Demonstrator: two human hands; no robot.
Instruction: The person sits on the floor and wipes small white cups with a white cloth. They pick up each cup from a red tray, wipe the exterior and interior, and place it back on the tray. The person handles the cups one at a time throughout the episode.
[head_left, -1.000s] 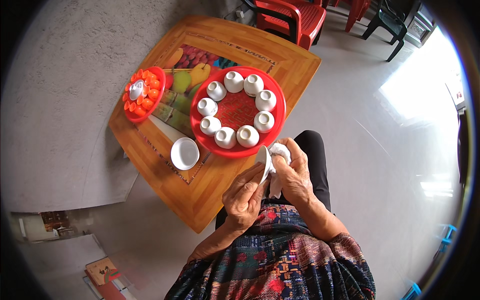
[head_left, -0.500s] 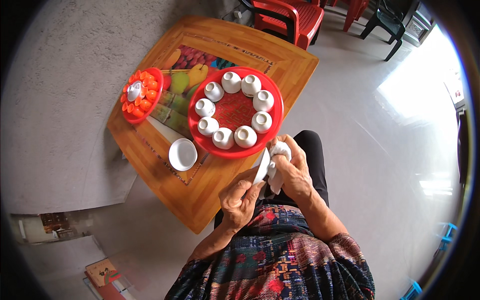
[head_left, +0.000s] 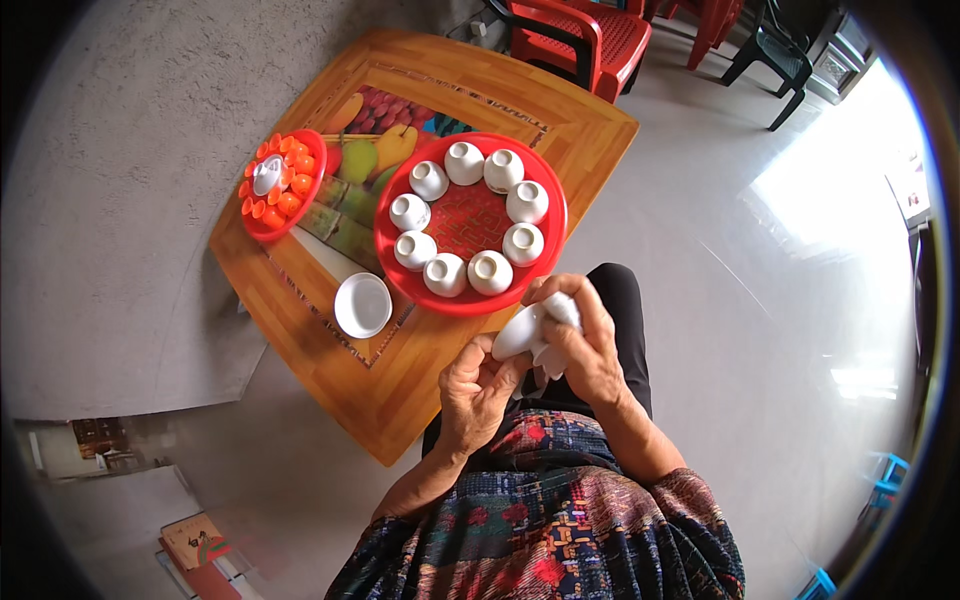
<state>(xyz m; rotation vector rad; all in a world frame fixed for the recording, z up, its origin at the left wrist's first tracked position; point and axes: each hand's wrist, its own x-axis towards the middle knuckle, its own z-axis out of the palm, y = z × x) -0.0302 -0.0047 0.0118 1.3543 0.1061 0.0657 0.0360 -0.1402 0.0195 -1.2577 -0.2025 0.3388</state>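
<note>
Observed from where I stand: the left grip (head_left: 478, 398) is closed by its fingertips on the lower edge of a white dish (head_left: 517, 334), held tilted between the two hands, while the right grip (head_left: 590, 348) is closed around a bunched white cloth (head_left: 564, 310) set against that dish. Ahead of both grips, on the wooden surface (head_left: 385, 400), a red tray (head_left: 468, 222) bears a ring of upturned white cups (head_left: 523, 244); a white bowl (head_left: 363, 305) sits to the left grip's forward left, with orange cups (head_left: 300, 184) farther off beyond it.
</note>
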